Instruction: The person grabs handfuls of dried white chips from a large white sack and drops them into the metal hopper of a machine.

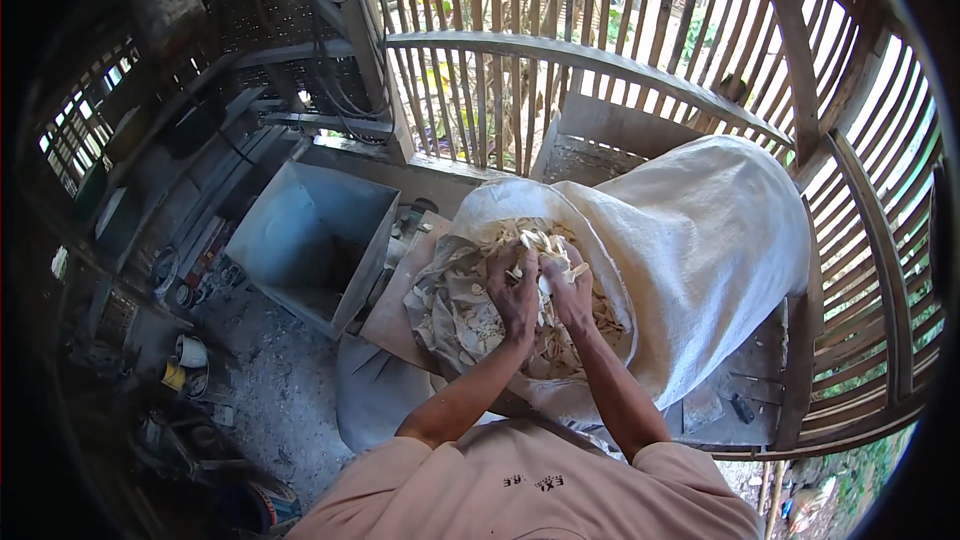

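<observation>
Both hands were sunk in the open mouth of a white woven sack [700, 240] lying on the bench [760, 380]. The left hand [513, 292] and the right hand [570, 290] each clenched a clump of pale chips [470, 325]. A grey metal hopper [310, 240] stood at nine o'clock of the sack.

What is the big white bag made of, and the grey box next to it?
The bag looks like woven plastic cloth: matte, off-white, creased and floppy at its open mouth. The box looks like sheet metal: flat, dull grey walls with sharp, straight edges, though painted wood cannot be ruled out.
</observation>
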### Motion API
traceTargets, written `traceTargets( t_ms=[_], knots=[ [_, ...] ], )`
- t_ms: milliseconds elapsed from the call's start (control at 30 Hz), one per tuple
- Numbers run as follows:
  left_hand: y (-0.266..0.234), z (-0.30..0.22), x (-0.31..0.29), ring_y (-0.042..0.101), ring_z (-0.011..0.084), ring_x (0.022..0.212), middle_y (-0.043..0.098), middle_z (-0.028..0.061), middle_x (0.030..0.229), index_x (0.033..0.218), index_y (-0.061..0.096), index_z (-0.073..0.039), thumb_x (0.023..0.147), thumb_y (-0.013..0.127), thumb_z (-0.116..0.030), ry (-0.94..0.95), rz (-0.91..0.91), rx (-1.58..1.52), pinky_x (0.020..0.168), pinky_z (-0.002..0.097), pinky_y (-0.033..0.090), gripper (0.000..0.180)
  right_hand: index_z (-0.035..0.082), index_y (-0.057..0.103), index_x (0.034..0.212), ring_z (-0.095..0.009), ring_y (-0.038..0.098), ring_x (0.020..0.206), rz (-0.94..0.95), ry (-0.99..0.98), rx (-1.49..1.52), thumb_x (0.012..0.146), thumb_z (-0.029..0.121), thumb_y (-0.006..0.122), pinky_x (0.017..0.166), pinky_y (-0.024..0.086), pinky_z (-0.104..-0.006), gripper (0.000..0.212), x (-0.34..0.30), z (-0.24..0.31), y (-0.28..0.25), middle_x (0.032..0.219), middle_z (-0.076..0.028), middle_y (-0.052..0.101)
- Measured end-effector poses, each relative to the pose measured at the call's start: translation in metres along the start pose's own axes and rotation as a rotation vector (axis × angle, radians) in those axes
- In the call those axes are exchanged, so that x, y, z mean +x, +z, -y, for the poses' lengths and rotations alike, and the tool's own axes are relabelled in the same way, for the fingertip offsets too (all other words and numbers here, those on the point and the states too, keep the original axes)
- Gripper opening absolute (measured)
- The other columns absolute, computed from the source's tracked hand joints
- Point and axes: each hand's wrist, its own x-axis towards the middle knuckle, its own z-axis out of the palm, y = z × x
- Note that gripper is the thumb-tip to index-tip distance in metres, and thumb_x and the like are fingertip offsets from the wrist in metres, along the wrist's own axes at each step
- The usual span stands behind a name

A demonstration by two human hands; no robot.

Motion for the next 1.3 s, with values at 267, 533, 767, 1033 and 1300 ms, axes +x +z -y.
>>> traceTargets(
  t_ms=[267, 533, 767, 1033, 1300],
  knots=[
    [0.003, -0.039, 0.014, 0.058, 0.0257, 0.103, 0.06, 0.0113, 0.108, 0.103, 0.065, 0.002, 0.085, 0.073, -0.008, 0.2, 0.003, -0.06, 0.092, 0.0367, 0.046, 0.022, -0.002, 0.054, 0.13, -0.017, 0.058, 0.109, 0.016, -0.147, 0.012, 0.09, 0.019, 0.067, 0.096, 0.045, -0.0322, 0.047, 0.002, 0.038, 0.009, 0.119, -0.01, 0.063],
    [-0.043, -0.118, 0.107, 0.057, 0.0237, 0.103, 0.059, 0.011, 0.111, 0.111, 0.064, -0.001, 0.088, 0.071, -0.019, 0.429, -0.065, -0.058, 0.088, 0.0366, 0.046, 0.03, -0.005, 0.058, 0.128, -0.018, 0.061, 0.105, 0.215, -0.379, 0.166, 0.085, 0.022, 0.072, 0.092, 0.048, -0.0319, 0.053, 0.049, 0.112, 0.111, 0.118, -0.012, 0.065],
    [-0.148, -0.17, 0.205, 0.058, 0.0227, 0.107, 0.059, 0.0144, 0.117, 0.111, 0.066, 0.005, 0.092, 0.066, -0.02, 0.414, -0.278, 0.016, 0.093, 0.0343, 0.046, 0.031, 0.0, 0.063, 0.123, -0.027, 0.064, 0.108, 0.367, -0.416, 0.059, 0.083, 0.04, 0.074, 0.095, 0.047, -0.0373, 0.057, 0.079, 0.134, 0.272, 0.118, -0.018, 0.066],
    [-0.251, -0.12, 0.22, 0.062, 0.0138, 0.092, 0.071, 0.007, 0.1, 0.108, 0.072, 0.003, 0.091, 0.06, -0.018, 0.128, -0.211, 0.276, 0.083, 0.0268, 0.047, 0.029, 0.009, 0.067, 0.115, -0.032, 0.068, 0.1, 0.623, -0.311, -0.187, 0.081, 0.044, 0.073, 0.087, 0.05, -0.0392, 0.049, 0.068, 0.09, 0.314, 0.101, -0.016, 0.072],
    [-0.267, -0.116, 0.224, 0.061, 0.0112, 0.075, 0.07, 0.0071, 0.082, 0.101, 0.071, 0.006, 0.083, 0.067, -0.011, 0.057, -0.025, 0.405, 0.07, 0.0282, 0.048, 0.025, 0.009, 0.064, 0.107, -0.04, 0.066, 0.095, 0.692, -0.536, -0.648, 0.08, 0.044, 0.07, 0.08, 0.052, -0.048, 0.045, 0.069, 0.096, 0.291, 0.096, -0.018, 0.071]
  ],
)
